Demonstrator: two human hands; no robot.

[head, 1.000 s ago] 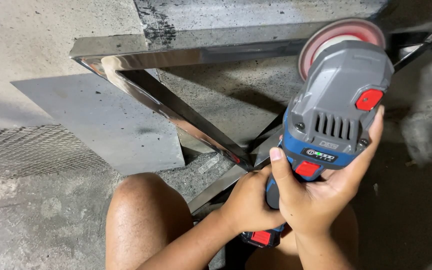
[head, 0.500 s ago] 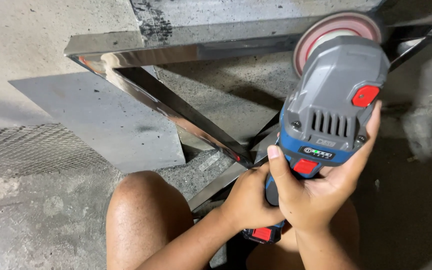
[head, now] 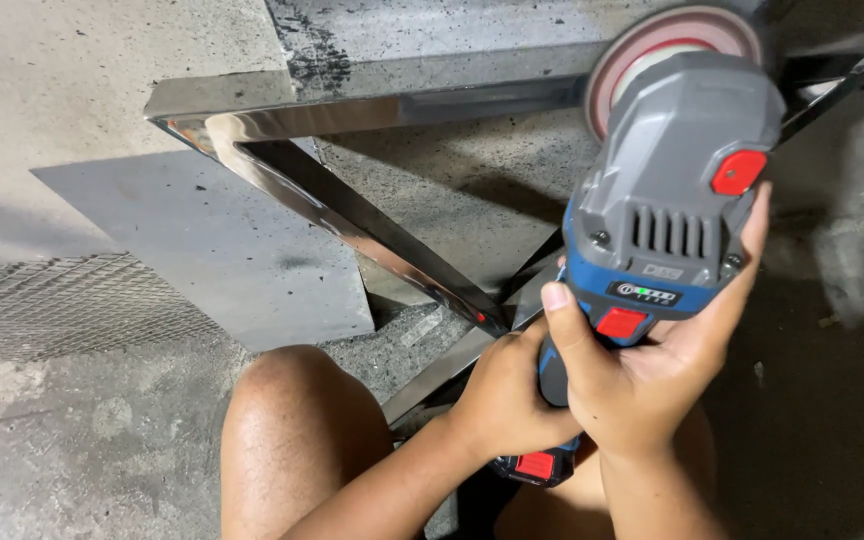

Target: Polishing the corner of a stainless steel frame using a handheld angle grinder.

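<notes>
A: Right, both hands on the angle grinder (head: 677, 210). Right hand (head: 642, 385) wraps the body from below, thumb laid beside the red switch, fingers (head: 752, 235) curled up the far side. Left hand (head: 502, 395) grips the handle lower down, fingers fully closed round it, just above the battery with its red catch.

B: Which way does the tool run from the fingers?

A: Long axis goes up and away from both hands, tilted slightly right. Grinding disc (head: 667, 45) sits at the far end, well beyond the fingers; right hand is the nearer to it. Disc looks blurred, reddish ring with a pale centre.

B: And the workpiece?

A: Polished metal frame (head: 352, 215), square tube, mirror-bright. One bar crosses beyond the fingers, just under the disc; whether they touch, cannot tell. A second bar slants down from the far left corner towards the left hand.

B: Grinder's look?

A: Grey head with cooling slots, blue body, red buttons. Frame lies on a dusty concrete floor (head: 72, 80); a bare knee (head: 287, 420) left of the fingers, a mesh sheet (head: 62, 305) further left.
</notes>
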